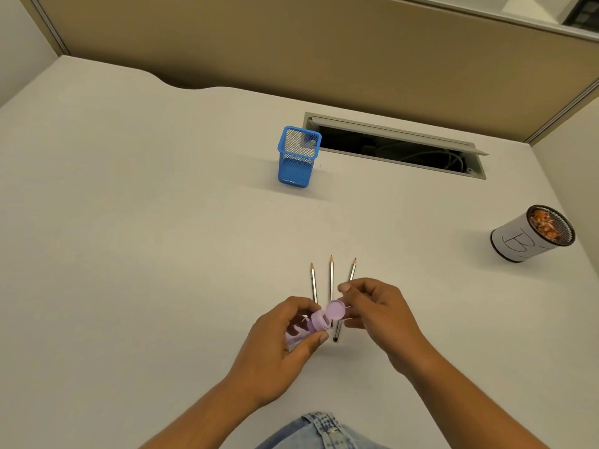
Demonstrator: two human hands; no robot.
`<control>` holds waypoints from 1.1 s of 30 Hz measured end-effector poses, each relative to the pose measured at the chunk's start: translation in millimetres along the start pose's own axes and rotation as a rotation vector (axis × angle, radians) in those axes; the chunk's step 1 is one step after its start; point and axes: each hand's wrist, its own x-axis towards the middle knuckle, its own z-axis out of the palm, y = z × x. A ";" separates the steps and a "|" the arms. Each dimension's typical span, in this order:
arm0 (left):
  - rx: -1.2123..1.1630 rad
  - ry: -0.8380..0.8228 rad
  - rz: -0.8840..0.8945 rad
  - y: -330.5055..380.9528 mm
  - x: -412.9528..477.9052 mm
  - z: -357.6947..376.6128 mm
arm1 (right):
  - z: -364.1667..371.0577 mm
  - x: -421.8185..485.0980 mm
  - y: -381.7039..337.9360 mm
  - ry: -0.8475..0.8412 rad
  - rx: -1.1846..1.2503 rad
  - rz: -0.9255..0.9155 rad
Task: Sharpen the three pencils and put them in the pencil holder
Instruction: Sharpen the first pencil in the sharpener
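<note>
Three silver pencils lie side by side on the white desk, tips pointing away from me: the left pencil (313, 281), the middle pencil (331, 276) and the right pencil (352, 270). My hands hide their lower parts. My left hand (285, 338) grips a lilac pencil sharpener (312, 324) just above the pencils. The sharpener's round lid (335, 310) is flipped up, and my right hand (379, 311) holds it with curled fingers. A blue mesh pencil holder (296, 157) stands upright farther back, empty as far as I can see.
A white-wrapped mesh cup (531, 234) holding pencil shavings stands at the right. An open cable slot (398, 147) is cut into the desk behind the holder. A tan partition (291, 43) closes off the back edge.
</note>
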 end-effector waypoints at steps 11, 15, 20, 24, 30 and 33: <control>-0.033 0.034 -0.063 4.2 17.1 -4.9 | -5.1 62.0 27.3 0.233 -0.534 0.097; -0.098 0.054 -0.098 9.2 22.6 -7.7 | -11.8 67.1 24.4 0.247 -0.542 0.122; -0.112 0.065 -0.100 15.7 28.5 -14.5 | -29.4 51.9 4.5 0.336 -0.549 0.010; -0.113 0.072 -0.084 22.1 32.0 -20.3 | -38.2 22.5 -15.5 0.263 -0.427 -0.139; -0.113 0.094 -0.012 38.8 30.4 -29.7 | -53.4 -32.6 -38.5 0.114 -0.479 -0.341; -0.121 0.104 0.006 47.2 26.9 -32.9 | -60.2 -50.1 -45.0 0.080 -0.456 -0.365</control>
